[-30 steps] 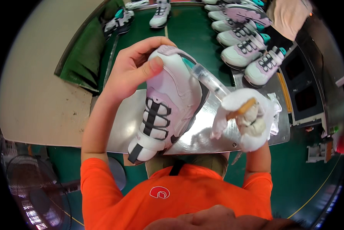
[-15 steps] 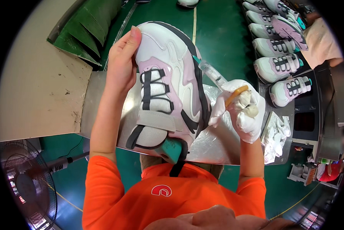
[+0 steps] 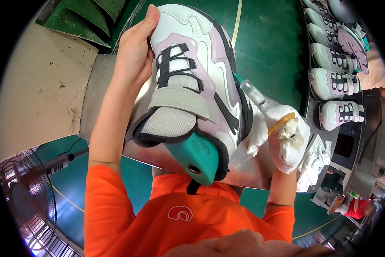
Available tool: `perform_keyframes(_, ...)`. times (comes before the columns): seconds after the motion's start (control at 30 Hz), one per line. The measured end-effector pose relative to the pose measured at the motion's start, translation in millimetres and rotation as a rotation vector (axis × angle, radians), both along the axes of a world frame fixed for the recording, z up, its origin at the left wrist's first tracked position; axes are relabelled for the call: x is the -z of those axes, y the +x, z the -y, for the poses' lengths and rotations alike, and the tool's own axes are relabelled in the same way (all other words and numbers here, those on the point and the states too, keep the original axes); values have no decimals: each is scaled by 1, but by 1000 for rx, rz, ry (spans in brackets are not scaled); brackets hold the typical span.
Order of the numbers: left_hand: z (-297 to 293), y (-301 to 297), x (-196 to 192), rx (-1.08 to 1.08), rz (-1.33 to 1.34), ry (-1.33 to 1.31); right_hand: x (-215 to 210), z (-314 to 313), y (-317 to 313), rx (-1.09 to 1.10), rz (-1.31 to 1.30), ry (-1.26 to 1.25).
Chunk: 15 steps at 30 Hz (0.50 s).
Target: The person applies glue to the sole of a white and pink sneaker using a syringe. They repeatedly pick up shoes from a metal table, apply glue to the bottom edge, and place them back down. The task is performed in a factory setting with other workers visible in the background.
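My bare left hand grips a white and lilac sneaker by its toe, thumb up along the near side. Out of the shoe's opening sticks a teal shoe last, heel end toward me. My right hand, in a white glove, is closed around a syringe with clear barrel and teal tip. That tip sits at the black and white sole edge on the right side of the shoe; whether it touches is hard to see. A yellowish band and off-white lumps show on the gloved fingers.
Several similar sneakers line a rack at the right, beside another person's arm. A crumpled white cloth lies on the metal table. Green flaps and a beige panel stand left, above a fan.
The sneaker has tilted, showing more of the teal last and opening, and it appears closer. My right hand with the syringe has shifted right and slightly down. Surroundings have shifted in view.
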<state>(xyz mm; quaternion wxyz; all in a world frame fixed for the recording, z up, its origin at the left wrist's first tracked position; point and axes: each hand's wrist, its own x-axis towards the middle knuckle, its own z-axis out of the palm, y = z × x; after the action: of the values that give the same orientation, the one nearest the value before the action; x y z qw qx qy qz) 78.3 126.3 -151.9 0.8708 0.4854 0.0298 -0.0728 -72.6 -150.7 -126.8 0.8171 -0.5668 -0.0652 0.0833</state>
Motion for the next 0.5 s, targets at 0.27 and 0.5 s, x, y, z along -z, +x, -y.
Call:
perform_keyframes(0.27, -2, 5, 9, 14, 35, 29, 6, 8, -7, 13, 26, -12)
perform_keyframes(0.5, -1, 3, 8, -32, 3, 8, 10, 16, -15, 39, 67, -20)
